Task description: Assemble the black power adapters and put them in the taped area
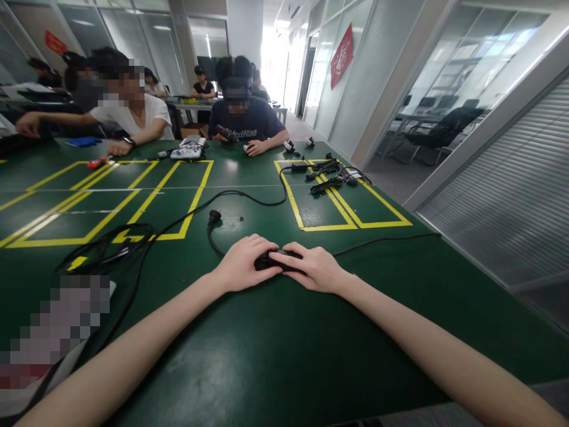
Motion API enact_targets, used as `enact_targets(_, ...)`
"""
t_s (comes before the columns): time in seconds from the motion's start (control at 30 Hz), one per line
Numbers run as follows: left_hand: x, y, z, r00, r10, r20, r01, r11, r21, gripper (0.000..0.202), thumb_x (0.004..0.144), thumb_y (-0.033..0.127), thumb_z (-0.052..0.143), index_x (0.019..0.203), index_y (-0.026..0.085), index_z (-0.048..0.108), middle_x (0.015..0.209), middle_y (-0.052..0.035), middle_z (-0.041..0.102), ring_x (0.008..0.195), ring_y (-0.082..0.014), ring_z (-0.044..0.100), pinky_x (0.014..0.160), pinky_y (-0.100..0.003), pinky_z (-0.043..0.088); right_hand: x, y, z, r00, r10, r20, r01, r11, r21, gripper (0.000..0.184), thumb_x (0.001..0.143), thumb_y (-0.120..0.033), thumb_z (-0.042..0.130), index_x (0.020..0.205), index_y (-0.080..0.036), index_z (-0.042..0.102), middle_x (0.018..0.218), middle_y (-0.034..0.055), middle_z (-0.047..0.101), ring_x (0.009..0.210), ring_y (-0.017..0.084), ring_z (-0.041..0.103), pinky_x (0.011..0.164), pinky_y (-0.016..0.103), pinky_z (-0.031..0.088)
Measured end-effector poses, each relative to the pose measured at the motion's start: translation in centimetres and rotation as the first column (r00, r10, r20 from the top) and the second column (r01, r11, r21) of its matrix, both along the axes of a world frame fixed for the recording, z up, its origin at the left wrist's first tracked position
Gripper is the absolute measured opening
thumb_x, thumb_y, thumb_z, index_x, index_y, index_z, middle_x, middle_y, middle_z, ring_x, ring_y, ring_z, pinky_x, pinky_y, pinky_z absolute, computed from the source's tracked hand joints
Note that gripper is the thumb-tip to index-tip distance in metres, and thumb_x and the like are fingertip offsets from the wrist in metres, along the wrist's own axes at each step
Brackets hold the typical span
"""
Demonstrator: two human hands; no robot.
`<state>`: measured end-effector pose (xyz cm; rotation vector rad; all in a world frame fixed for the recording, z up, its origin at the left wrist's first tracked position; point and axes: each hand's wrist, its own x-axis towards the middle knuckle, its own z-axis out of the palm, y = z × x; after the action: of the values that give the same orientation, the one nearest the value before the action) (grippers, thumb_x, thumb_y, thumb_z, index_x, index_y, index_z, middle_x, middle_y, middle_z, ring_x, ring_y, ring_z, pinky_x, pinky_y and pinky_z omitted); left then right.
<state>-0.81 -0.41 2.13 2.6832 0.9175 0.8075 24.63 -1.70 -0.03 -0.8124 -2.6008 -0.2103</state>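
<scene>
A black power adapter [288, 261] lies on the green table [249, 356], its casing partly covered by my fingers. My left hand [245, 261] grips its left end with thumb and fingers. On the other end, my right hand [317, 268] is closed with its fingers along the top and side. A short black cord [215, 242] runs from behind my left hand up to a black plug [214, 217]. From the right end a thin black cable [386, 238] stretches to the table's right edge.
Coiled black cable [111, 243] lies left of my hands, with a long lead crossing the table. Black devices and wires [329, 178] sit inside yellow tape outlines at far right. A white device [190, 148] lies near two people across the table. A blurred packet [66, 326] is near left.
</scene>
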Motion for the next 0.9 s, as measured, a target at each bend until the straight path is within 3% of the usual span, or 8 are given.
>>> enact_targets(0.07,0.0,-0.3,-0.1,0.996,0.003,0.091,-0.019,0.984,0.178,0.028,0.096,0.038,0.062,0.116,0.02,0.067,0.118,-0.0108,0.074,0.111,-0.0254,0.066,0.098,-0.041,0.048,0.7,0.6,-0.1,0.989,-0.062,-0.133,0.059,0.998,-0.028,0.05,0.103,-0.034,0.054,0.153,-0.03,0.049,0.124,0.0099,0.066,0.089,0.02,0.071,0.071,0.029,0.06)
enact_targets(0.17,0.0,-0.6,-0.4,0.994,0.004,0.107,-0.035,0.956,0.291,0.02,0.098,0.034,0.058,0.108,0.02,0.069,0.113,-0.0102,0.075,0.107,-0.0243,0.067,0.096,-0.041,0.049,2.1,2.1,0.0,0.895,-0.181,-0.407,0.162,0.984,-0.08,0.052,0.101,-0.033,0.056,0.152,-0.027,0.049,0.123,0.0115,0.068,0.103,0.026,0.07,0.085,0.037,0.061)
enact_targets(0.27,0.2,-0.6,-1.1,0.995,-0.096,-0.036,0.101,0.979,0.177,0.022,0.101,0.033,0.053,0.098,0.019,0.07,0.094,-0.0068,0.075,0.09,-0.0197,0.067,0.083,-0.034,0.052,4.0,3.8,0.4,0.725,-0.317,-0.611,0.302,0.944,-0.131,0.053,0.098,-0.038,0.058,0.148,-0.021,0.053,0.132,0.0147,0.067,0.119,0.03,0.066,0.101,0.045,0.055)
enact_targets(0.37,0.3,-0.3,-1.8,0.984,-0.139,-0.108,0.147,0.987,0.067,0.025,0.101,0.031,0.051,0.092,0.018,0.071,0.096,-0.0073,0.074,0.09,-0.0187,0.066,0.084,-0.033,0.053,6.4,5.1,1.0,0.523,-0.466,-0.714,0.476,0.854,-0.209,0.058,0.095,-0.044,0.056,0.146,-0.018,0.054,0.142,0.0158,0.062,0.131,0.032,0.059,0.109,0.048,0.05)
enact_targets(0.47,0.4,-0.2,-1.9,0.988,-0.118,-0.096,0.123,0.991,0.049,0.025,0.101,0.029,0.051,0.091,0.018,0.071,0.098,-0.0077,0.073,0.09,-0.0193,0.065,0.084,-0.033,0.054,8.9,5.8,1.6,0.397,-0.535,-0.746,0.597,0.768,-0.234,0.063,0.095,-0.048,0.049,0.147,-0.014,0.052,0.142,0.0178,0.06,0.137,0.032,0.055,0.111,0.049,0.048)
enact_targets(0.67,0.3,-0.2,-1.8,0.988,-0.117,-0.1,0.121,0.992,0.039,0.024,0.1,0.028,0.052,0.09,0.018,0.071,0.099,-0.0079,0.073,0.091,-0.0197,0.065,0.083,-0.034,0.054,12.8,5.9,2.7,0.301,-0.601,-0.741,0.708,0.661,-0.249,0.061,0.095,-0.043,0.046,0.147,-0.012,0.051,0.143,0.0215,0.059,0.136,0.034,0.056,0.11,0.049,0.049)
enact_targets(0.9,0.3,-0.2,-1.9,0.989,-0.105,-0.107,0.109,0.994,0.032,0.024,0.1,0.027,0.051,0.092,0.018,0.072,0.099,-0.0083,0.072,0.091,-0.0196,0.065,0.084,-0.033,0.054,16.1,5.8,1.0,0.221,-0.825,-0.52,0.782,0.469,-0.411,0.057,0.088,-0.037,0.057,0.141,-0.015,0.061,0.128,0.0163,0.07,0.116,0.034,0.067,0.101,0.047,0.053)
